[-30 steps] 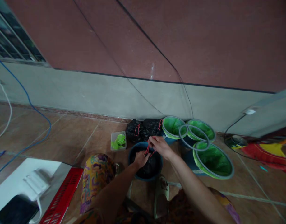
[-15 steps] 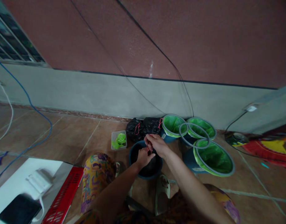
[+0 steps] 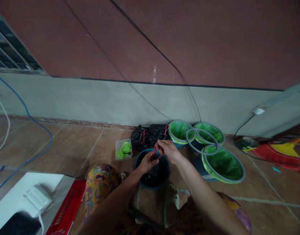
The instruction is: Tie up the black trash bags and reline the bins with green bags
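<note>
Both hands meet over a dark blue bin (image 3: pixel 152 188) between my feet. A black garbage bag (image 3: pixel 152 174) sits inside it. My left hand (image 3: pixel 147 164) is closed on a red drawstring (image 3: pixel 160 157) at the top of this bag. Close by on the right, my right hand (image 3: pixel 168 150) pinches the same red drawstring, fingers pressed together. Loops of the string show between the hands, but how it is knotted is too small to make out.
Black tied bags (image 3: pixel 140 137) lie against the wall. To the right stand several bins with green liners (image 3: pixel 223 164), a loose grey ring (image 3: pixel 217 142) across them. A clear box of green bags (image 3: pixel 124 149) is at left, near a red basket (image 3: pixel 67 205).
My hands have drawn slightly apart, and more of the red drawstring shows between them. My left hand has shifted a little left. The whole view has turned slightly.
</note>
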Tool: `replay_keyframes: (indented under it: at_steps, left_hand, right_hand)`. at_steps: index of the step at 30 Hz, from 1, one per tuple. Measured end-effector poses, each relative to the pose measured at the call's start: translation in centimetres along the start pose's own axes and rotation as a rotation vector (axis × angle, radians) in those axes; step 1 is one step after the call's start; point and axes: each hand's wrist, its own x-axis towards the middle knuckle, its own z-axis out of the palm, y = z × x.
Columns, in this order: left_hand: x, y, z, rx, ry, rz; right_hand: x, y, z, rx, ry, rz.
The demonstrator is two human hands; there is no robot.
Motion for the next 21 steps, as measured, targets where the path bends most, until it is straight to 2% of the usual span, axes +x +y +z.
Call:
replay_keyframes:
  at_steps: [2,4,9,11,13,16,19,21]
  left_hand:
    - [0.6,0.5,-0.5,-0.130,-0.026,0.034]
    - [0.9,1.0,-1.0,-0.140,-0.019,0.021]
    - [1.1,1.1,-1.5,-0.109,0.143,-0.071]
    - [1.3,0.7,-1.4,-0.179,0.213,-0.103]
    - [1.7,0.4,-1.2,-0.248,0.220,-0.118]
    - [2.6,0.3,-1.0,-0.203,0.081,-0.133]
    - [3.4,0.7,-1.0,-0.087,-0.159,-0.054]
    - [3.6,1.1,-1.4,-0.068,-0.310,0.012]
  right_hand:
    - [0.0,-0.1,-0.1,-0.019,-0.007,0.007]
    - [0.0,-0.2,-0.4,-0.022,0.000,0.010]
    - [-0.3,0.1,-2.7,-0.038,0.090,-0.021]
    - [-0.6,0.3,-3.8,-0.108,0.125,-0.028]
    - [-1.0,0.2,-4.4,-0.229,0.085,-0.041]
    - [-1.0,-0.8,-4.0,-0.483,-0.080,-0.129]
    - [0.1,-2.4,-2.6,-0.740,-0.197,-0.279]
    - [1.5,-3.1,-1.8,-0.820,-0.226,-0.337]
